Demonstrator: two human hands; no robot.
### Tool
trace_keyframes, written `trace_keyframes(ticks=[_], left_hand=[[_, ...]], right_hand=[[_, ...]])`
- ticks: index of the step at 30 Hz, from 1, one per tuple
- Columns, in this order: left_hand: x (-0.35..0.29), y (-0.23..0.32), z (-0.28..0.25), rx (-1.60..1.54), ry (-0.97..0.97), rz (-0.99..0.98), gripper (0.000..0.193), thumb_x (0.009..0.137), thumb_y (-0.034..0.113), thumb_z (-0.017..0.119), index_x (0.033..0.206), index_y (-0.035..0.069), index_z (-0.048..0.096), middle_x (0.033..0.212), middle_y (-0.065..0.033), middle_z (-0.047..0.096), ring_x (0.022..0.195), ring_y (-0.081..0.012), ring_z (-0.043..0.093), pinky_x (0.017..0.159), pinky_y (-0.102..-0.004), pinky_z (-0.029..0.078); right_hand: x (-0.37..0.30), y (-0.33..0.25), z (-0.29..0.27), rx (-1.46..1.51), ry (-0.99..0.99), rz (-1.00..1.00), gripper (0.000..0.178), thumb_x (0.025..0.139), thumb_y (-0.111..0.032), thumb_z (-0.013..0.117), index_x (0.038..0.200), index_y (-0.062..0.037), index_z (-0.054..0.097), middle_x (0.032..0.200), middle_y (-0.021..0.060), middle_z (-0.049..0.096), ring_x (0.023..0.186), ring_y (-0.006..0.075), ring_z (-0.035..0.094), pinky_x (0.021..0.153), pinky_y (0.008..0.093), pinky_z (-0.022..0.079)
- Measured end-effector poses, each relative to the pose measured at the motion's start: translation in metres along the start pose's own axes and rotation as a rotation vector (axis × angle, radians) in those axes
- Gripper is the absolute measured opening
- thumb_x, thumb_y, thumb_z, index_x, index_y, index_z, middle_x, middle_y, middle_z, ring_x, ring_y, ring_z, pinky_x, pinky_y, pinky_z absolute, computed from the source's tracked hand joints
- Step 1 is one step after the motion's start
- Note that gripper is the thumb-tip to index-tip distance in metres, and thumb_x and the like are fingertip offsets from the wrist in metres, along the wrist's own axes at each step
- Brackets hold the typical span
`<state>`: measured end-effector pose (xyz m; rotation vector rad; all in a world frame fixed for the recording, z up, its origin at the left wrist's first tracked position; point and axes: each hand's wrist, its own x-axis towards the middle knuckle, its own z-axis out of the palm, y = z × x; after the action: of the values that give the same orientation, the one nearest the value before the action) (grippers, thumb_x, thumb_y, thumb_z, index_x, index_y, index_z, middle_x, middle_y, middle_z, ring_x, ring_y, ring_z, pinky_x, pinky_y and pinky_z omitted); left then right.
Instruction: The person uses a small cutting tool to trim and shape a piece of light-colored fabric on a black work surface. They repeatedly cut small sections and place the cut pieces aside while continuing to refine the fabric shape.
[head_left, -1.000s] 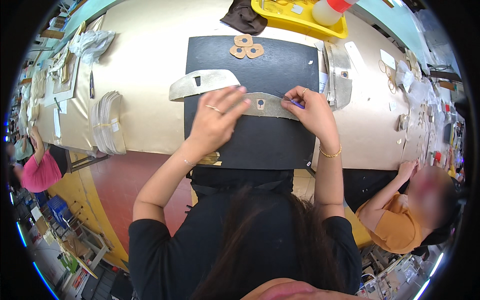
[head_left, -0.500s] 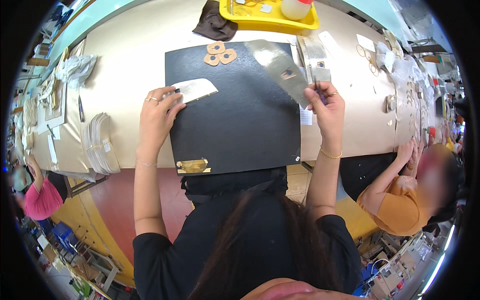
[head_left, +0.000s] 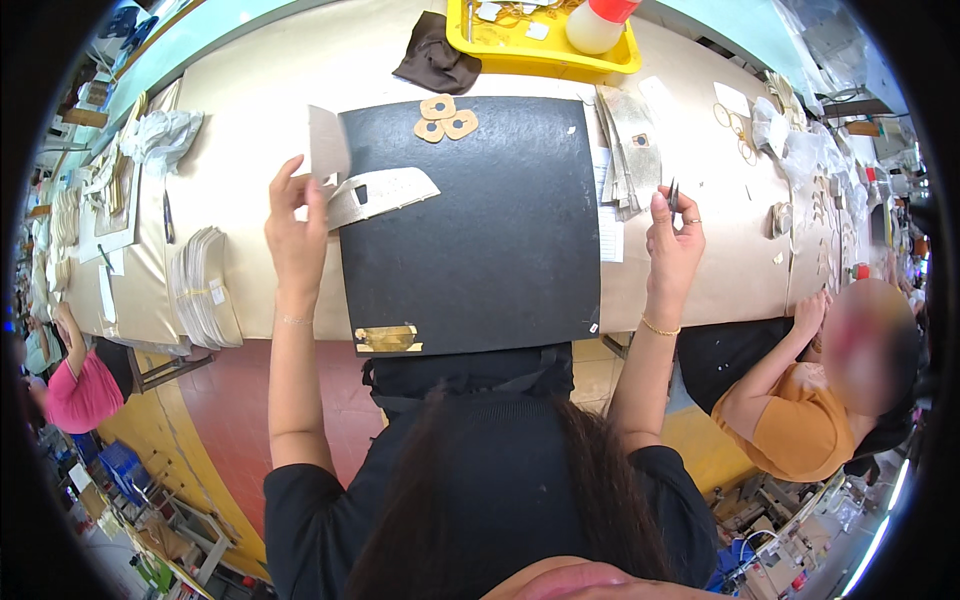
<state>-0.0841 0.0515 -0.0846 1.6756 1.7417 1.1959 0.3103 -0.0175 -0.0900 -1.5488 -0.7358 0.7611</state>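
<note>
My left hand [head_left: 295, 230] pinches a pale, curved flat piece [head_left: 326, 145], smeared by motion, raised at the left edge of the black mat [head_left: 480, 260]. Just below it, a second pale silvery piece with a squarish cut-out [head_left: 395, 192] lies partly on the mat, its left end near my thumb. Dark tweezers [head_left: 673, 192] point upward from the closed fingers of my right hand [head_left: 675, 240], right of the mat. Close to that hand is a stack of silvery pieces [head_left: 622, 165]; the top one bears a small tan patch. Three tan patches with dark centres [head_left: 437, 127] sit at the mat's far edge.
Beyond the mat stand a yellow tray [head_left: 545, 57] with a red-topped bottle [head_left: 597, 28] and a dark brown cloth [head_left: 437, 55]. A banded bundle of pale strips [head_left: 205, 290] lies left. Co-workers sit at both sides, one in an orange top [head_left: 790, 430].
The silvery piece from my right hand now lies on the right stack, and that hand has drawn back with the tweezers. My left hand has lifted a pale piece, exposing another with a cut-out.
</note>
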Motion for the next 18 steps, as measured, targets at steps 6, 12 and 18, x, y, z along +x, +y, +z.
trace_keyframes(ticks=[6, 12, 18], left_hand=[[-0.015, 0.057, -0.017, -0.448, -0.126, -0.041, 0.036, 0.095, -0.001, 0.059, 0.130, -0.001, 0.056, 0.114, -0.0111, 0.067, 0.090, -0.0128, 0.065, 0.075, -0.0251, 0.052], [-0.032, 0.097, 0.004, -0.867, -0.462, -0.277, 0.049, 0.090, -0.008, 0.062, 0.137, -0.004, 0.049, 0.123, -0.0140, 0.065, 0.101, -0.0134, 0.067, 0.066, -0.0171, 0.050], [-0.032, 0.113, -0.002, -0.832, -0.596, -0.350, 0.048, 0.087, -0.011, 0.062, 0.134, -0.008, 0.052, 0.116, -0.0184, 0.068, 0.092, -0.0118, 0.069, 0.069, -0.0173, 0.051]], right_hand=[[-0.023, -0.015, 0.034, 0.158, -0.188, -0.065, 0.034, 0.095, -0.027, 0.070, 0.116, -0.0006, 0.061, 0.089, -0.0027, 0.057, 0.060, -0.0005, 0.040, 0.050, 0.0164, 0.029], [-0.054, -0.044, 0.068, 0.041, -0.526, -0.369, 0.039, 0.090, -0.026, 0.076, 0.116, -0.0006, 0.061, 0.092, 0.0026, 0.061, 0.076, 0.0092, 0.058, 0.066, 0.0214, 0.048], [-0.056, -0.079, 0.077, -0.210, -0.691, -0.576, 0.032, 0.078, -0.012, 0.083, 0.103, -0.0001, 0.066, 0.088, 0.0105, 0.066, 0.074, 0.0188, 0.064, 0.065, 0.0261, 0.051]])
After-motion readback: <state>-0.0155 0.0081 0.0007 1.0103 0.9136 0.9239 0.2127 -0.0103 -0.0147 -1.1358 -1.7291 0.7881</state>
